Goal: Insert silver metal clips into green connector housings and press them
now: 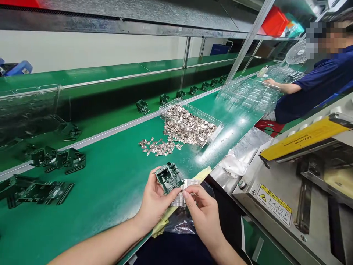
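In the head view, my left hand (154, 198) is closed around a box-shaped green circuit board assembly (168, 177), tilted with its open side up. My right hand (202, 209) has thumb and forefinger pinched together at the lower corner of that assembly; what sits between those fingertips is too small to make out. Behind and below the fingers lies a silver sheet of small gridded pieces (192, 182), partly hidden by both hands. A yellow cloth (203, 173) and crumpled clear plastic (180, 222) are under it at the bench edge.
A clear tray (220, 129) heaped with small metal pieces (190, 125) stands ahead, some pieces (160, 147) spilled beside it. More board assemblies (35, 189) sit left and along the far strip. At right are a press machine (275, 198) and a seated co-worker (317, 84) beside clear trays (248, 94).
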`<state>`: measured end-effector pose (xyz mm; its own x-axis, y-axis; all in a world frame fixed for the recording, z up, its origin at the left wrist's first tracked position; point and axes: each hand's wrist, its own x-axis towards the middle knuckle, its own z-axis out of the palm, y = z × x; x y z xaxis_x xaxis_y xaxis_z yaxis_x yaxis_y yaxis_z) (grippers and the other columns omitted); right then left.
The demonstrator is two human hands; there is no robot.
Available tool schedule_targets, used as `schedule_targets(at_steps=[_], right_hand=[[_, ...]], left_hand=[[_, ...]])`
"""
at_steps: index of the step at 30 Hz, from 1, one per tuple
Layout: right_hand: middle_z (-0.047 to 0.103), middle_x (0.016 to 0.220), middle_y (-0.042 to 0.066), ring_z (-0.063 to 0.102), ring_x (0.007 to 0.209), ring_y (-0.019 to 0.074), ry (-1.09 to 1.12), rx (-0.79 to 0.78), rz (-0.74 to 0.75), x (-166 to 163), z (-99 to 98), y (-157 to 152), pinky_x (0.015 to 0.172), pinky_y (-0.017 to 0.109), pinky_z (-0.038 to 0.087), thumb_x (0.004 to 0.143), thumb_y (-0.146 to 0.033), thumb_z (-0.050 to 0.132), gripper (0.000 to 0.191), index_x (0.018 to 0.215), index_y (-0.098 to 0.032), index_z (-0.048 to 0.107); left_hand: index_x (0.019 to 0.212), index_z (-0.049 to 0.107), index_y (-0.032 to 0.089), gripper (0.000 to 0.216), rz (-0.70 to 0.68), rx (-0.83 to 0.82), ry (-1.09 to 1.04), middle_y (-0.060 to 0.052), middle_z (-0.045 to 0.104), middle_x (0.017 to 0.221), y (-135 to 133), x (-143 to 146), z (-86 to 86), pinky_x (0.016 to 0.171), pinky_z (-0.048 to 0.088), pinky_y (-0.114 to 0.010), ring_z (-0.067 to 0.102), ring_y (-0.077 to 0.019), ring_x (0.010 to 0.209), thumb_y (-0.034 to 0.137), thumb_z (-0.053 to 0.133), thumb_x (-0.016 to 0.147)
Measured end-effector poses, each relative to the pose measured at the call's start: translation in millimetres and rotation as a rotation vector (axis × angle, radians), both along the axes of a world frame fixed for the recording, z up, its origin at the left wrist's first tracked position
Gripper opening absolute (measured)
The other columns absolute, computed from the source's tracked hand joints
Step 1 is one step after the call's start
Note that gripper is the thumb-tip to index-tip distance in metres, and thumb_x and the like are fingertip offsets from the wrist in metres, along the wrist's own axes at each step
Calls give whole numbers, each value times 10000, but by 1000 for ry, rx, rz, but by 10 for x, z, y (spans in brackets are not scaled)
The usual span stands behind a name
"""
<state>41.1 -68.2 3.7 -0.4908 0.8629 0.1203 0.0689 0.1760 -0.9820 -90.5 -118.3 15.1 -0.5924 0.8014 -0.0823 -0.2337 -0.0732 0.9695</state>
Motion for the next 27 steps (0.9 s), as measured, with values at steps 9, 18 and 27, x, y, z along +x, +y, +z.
schedule_targets(at_steps=[9, 18, 27], right_hand=[[577, 1150, 102, 562, 1071, 229, -62, 135, -160, -2, 6, -32, 870, 324, 456, 912, -285, 550, 138, 828, -200, 617], [528, 1276, 105, 519, 1182, 250, -155, 255, -133, -14, 8, -57, 992, 389, 411, 901, -233, 550, 82, 848, -217, 610], [560, 1168, 93, 543, 1115, 236, -140, 301, -177, -11, -2, -90, 953, 364, 427, 880, -203, 570, 57, 825, -210, 585]], left_hand=[[1092, 495, 260, 497, -228, 100, -144, 25, 622, 918, -52, 3, -147, 737, 533, -189, 639, -92, 798, 157, 780, 698], [1174, 490, 304, 465, -387, 112, -116, 18, 604, 940, -156, 5, -195, 752, 522, -175, 628, -85, 810, 180, 719, 789], [1183, 465, 282, 265, -383, 97, 92, 6, 585, 918, -184, 5, -200, 697, 504, -189, 564, -92, 770, 253, 530, 928]])
